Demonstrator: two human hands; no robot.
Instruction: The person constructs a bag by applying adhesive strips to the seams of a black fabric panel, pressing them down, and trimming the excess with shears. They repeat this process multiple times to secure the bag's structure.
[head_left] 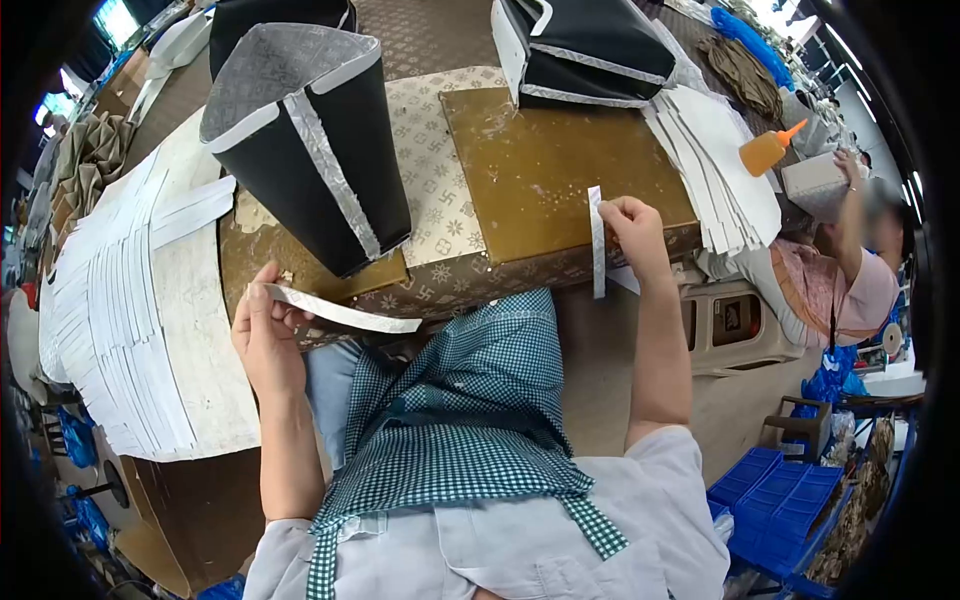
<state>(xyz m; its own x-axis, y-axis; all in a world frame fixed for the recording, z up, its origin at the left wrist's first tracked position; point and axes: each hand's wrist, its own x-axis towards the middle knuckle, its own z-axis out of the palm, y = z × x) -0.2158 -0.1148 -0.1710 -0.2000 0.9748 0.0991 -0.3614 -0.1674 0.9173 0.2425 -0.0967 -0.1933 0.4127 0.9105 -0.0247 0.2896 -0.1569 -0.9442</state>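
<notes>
In my left hand, at the table's front edge, one end of a pale strip is pinched, and the strip extends to the right. My right hand pinches a second narrow strip, which hangs upright over the front of the brown board. Between and beyond my hands stands a black tapered container with a grey patterned inside and a silvery strip down its side. Another black piece with silvery edging lies at the back of the board.
White strips lie in rows on the left, and more white strips fan out on the right. An orange glue bottle lies near them. A co-worker sits at the right, holding a pale box. Blue crates stand lower right.
</notes>
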